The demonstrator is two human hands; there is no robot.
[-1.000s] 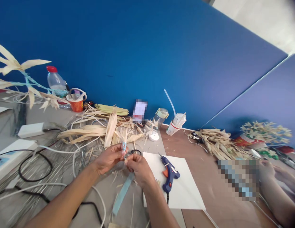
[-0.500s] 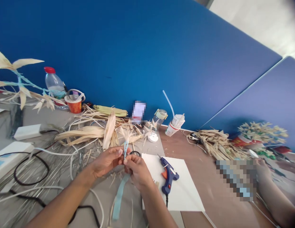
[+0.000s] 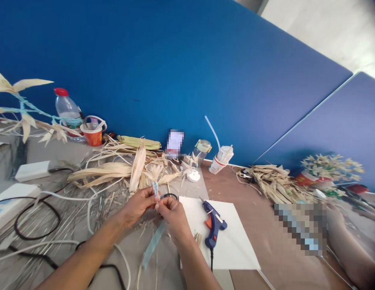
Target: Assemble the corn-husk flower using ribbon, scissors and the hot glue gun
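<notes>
Between my two hands stands a small husk flower [image 3: 155,173] with pale petals on top and a stem wrapped in light blue tape. My left hand [image 3: 144,202] is closed, its thumb and fingers pinching the wrapped stem. Just to its right, my right hand [image 3: 170,210] pinches at the lower end of the stem, where the tape comes off. A loose length of blue tape [image 3: 153,246] hangs below the fingers toward the table. Behind the hands lie dry corn husks [image 3: 137,165], and black-handled scissors [image 3: 171,196] are partly hidden.
A blue glue gun [image 3: 215,225] rests on a white sheet [image 3: 238,249] at the right. Wires and cables [image 3: 56,241] spread over the left side. Cups, bottles and a phone [image 3: 174,143] stand along the blue partition. Another person's arm [image 3: 346,241] is at far right.
The flower and my left hand have moved slightly left, and the flower sits lower. The hanging tape has swung and now slants more. Another hand shows at the far right edge.
</notes>
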